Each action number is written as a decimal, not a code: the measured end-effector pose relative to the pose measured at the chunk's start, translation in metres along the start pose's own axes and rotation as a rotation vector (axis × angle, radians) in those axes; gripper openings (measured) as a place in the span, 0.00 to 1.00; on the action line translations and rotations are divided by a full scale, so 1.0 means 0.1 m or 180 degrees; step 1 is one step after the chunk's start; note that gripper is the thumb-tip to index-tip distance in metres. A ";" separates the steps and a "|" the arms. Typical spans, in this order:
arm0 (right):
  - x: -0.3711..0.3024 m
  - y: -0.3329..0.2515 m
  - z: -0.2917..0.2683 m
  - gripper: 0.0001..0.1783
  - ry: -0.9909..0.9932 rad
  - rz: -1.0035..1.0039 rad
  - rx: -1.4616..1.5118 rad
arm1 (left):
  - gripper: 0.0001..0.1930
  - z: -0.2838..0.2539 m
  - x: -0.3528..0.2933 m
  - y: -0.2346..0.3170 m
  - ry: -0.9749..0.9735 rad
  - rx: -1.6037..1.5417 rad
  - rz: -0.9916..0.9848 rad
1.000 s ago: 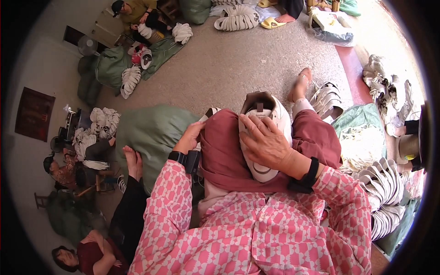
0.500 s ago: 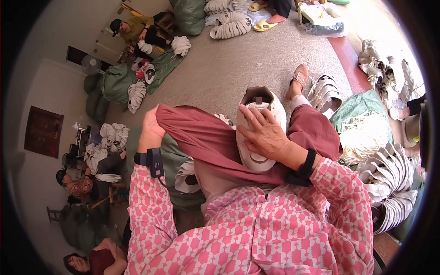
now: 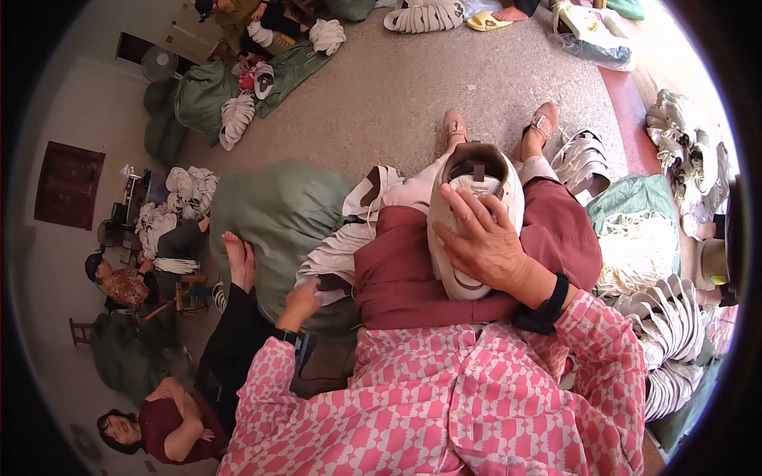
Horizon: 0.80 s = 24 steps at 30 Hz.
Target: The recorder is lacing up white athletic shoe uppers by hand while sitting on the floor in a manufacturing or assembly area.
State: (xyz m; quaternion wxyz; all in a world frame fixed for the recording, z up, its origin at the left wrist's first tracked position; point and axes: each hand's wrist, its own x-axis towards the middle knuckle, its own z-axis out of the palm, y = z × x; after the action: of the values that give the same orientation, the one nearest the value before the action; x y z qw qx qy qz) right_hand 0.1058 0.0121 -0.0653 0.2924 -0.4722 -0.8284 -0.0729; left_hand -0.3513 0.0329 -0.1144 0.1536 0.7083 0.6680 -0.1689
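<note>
A white shoe upper (image 3: 456,282) with a dark brown lining stands on my lap, its toe toward me. My right hand (image 3: 488,250) lies over its front and tongue, fingers spread, steadying it against a maroon cloth (image 3: 397,278) across my thighs. My left hand (image 3: 300,305) is down beside my left thigh, fingers curled in at the near end of a nested stack of white shoe uppers (image 3: 337,254). Whether it grips one of them is hidden. Another upper (image 3: 373,190) lies loose at the stack's far end.
Under the stack bulges a large green sack (image 3: 270,214). To my right are more nested uppers (image 3: 667,317) and an open green bag (image 3: 635,238) of white laces or strips. A person (image 3: 175,424) sits at lower left; others sit farther back.
My left hand has let go of the maroon cloth's edge and dropped to the stack of uppers. The cloth now lies over my thighs. My right hand stays on the shoe upper.
</note>
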 end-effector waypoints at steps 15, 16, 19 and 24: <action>0.08 -0.06 -0.08 0.24 -0.0116 -0.0062 -0.0064 | 0.15 -0.86 1.08 1.41 -0.0867 -0.1564 0.1271; 0.07 -0.06 -0.08 0.24 -0.0117 -0.0025 -0.0076 | 0.15 -0.85 1.08 1.40 -0.0858 -0.1591 0.1273; 0.09 -0.08 -0.09 0.23 -0.0144 0.0007 -0.0105 | 0.18 -0.73 1.07 1.33 -0.0936 -0.1478 0.1232; 0.10 -0.09 -0.09 0.22 -0.0150 0.0005 -0.0113 | 0.15 -0.79 1.15 1.22 -0.1481 -0.1516 0.1658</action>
State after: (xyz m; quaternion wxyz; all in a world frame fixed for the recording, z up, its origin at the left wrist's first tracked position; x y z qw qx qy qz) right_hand 0.0987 0.0110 -0.0514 0.2644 -0.4795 -0.8333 -0.0763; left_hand -0.2210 0.1635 -0.0958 0.4972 0.7412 0.4346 -0.1207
